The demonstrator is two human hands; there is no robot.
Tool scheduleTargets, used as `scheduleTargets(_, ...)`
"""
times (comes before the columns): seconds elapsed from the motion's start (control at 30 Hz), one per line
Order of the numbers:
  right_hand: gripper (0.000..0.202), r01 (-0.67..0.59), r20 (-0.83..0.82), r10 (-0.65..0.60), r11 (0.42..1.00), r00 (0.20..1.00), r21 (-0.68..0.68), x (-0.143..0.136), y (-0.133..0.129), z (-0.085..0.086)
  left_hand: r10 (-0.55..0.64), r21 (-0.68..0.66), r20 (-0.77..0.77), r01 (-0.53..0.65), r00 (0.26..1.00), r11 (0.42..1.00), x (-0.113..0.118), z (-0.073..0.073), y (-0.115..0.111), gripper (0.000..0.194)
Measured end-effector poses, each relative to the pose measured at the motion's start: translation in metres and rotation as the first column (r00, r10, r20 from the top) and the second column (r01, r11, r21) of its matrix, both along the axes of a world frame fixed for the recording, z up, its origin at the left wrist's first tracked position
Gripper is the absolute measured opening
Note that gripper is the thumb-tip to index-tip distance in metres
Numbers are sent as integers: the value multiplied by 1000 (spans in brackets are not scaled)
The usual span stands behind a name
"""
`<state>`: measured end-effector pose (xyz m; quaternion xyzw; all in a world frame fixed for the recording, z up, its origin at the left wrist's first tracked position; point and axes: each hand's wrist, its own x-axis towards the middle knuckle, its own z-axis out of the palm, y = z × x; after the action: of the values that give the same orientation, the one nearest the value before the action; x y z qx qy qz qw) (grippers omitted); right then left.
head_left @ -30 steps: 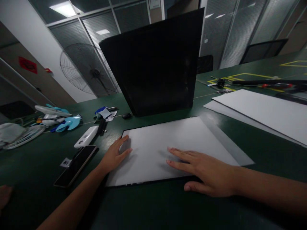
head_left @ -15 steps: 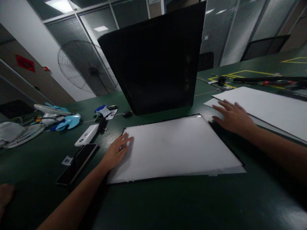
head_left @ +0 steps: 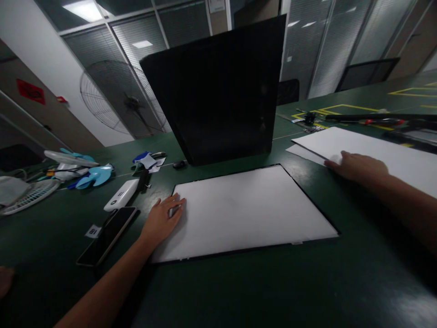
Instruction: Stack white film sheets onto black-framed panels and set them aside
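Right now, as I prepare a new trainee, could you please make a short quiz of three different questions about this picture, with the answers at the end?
1. Choose one. The wearer's left hand rests on:
a) the fan
b) the black-edged white panel
c) the chair

2. True or false: the wearer's right hand is touching that same panel.

3. Fill the gap with one word: seen from the wearer, the phone lies on the ____ side of the panel.

Key:
1. b
2. False; it is at the white sheets, apart from the panel.
3. left
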<state>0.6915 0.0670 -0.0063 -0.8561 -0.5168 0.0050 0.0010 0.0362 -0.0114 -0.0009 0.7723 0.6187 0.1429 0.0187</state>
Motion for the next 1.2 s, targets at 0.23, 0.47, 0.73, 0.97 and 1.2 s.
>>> scheduleTargets(0.23, 53, -9, 51, 11, 998, 999, -57, -20, -6, 17, 36, 6, -70, -36, 997, 999, 3, 3, -3, 48)
scheduleTargets(0.47, 39, -26, 82, 24, 999, 996, 29, -23, -15, 24, 32, 46, -64, -29, 997, 999, 2, 0, -3, 46)
scheduleTargets(0.73, 55, 111, 18, -117, 971, 993, 210, -11, -13, 33, 26, 49, -31, -24, 999, 998, 1, 1, -4, 43)
scheduleTargets(0.97, 48, 108, 13, -115, 963, 993, 247, -12, -14, 34, 38, 40, 3, -39, 999, 998, 2, 1, -4, 44)
scheduleTargets(1.2, 37, 203, -164, -141, 859, 976, 470, -13, -7, 25, 57, 12, 20, -57, 998, 998, 2, 3, -6, 46)
